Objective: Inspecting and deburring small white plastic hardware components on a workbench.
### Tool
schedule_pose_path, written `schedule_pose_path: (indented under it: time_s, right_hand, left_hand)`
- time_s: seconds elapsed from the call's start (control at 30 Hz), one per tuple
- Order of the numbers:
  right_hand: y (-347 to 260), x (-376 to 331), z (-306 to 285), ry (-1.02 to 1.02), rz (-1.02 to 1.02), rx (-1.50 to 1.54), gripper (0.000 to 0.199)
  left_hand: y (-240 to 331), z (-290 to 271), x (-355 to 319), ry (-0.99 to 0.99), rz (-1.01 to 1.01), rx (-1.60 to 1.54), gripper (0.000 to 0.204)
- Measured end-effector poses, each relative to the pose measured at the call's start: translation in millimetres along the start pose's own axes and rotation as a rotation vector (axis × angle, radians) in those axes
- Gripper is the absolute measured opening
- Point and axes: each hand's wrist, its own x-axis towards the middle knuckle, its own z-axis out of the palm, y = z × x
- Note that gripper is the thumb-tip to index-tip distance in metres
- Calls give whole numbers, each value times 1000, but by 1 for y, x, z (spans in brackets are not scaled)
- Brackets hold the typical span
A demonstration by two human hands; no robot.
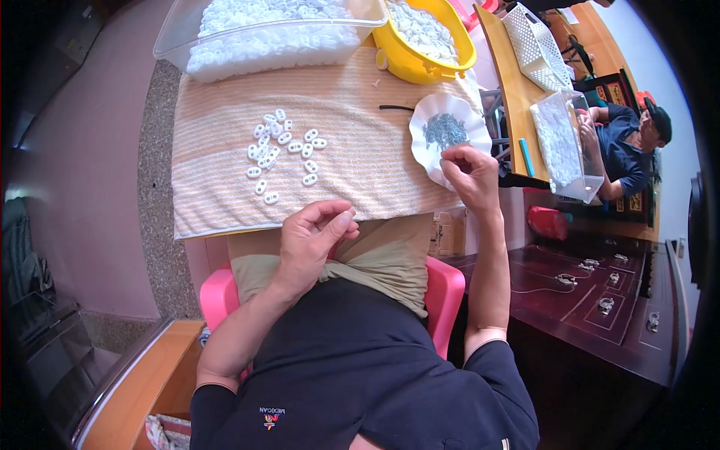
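My left hand [315, 234] is closed in a pinch just past the towel's near edge, above my lap; whatever its fingertips hold is too small to name. Over the near right rim of a white scalloped dish [422, 154], my right hand [474, 174] has its thumb and fingers drawn together, and I cannot make out anything between them. Small grey metal pieces, screw-like, lie heaped [444, 129] in that dish. Left of centre, several white oval plastic parts [264, 154], each with two dark holes, are scattered on the striped towel [360, 161].
At the far side stand a clear bin of white parts [274, 52] and a yellow basin [405, 61] of pale pieces. A thin black stick [396, 107] lies left of the dish. Another person [634, 146] works at right by a clear bin [589, 169].
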Motion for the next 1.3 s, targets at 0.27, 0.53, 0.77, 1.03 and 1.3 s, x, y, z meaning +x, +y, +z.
schedule_pose_path:
  time_s: [0.27,0.53,0.77,1.03,1.3]
  right_hand:
    - [-51,-42,38,-241,-62,464,11]
    - [-77,-44,70,-303,-264,479,14]
    - [-70,-42,76,-308,-326,496,12]
    - [-65,-45,78,-375,-181,683,16]
    - [-66,-49,79,-402,-117,714,14]
  left_hand:
    - [1,5,-5,-79,-75,116,25]
    - [6,3,-5,-103,-88,124,24]
    - [9,1,-7,-97,-134,121,21]
    - [9,0,-5,-142,-201,7,19]
    - [12,0,-5,-167,-221,10,19]
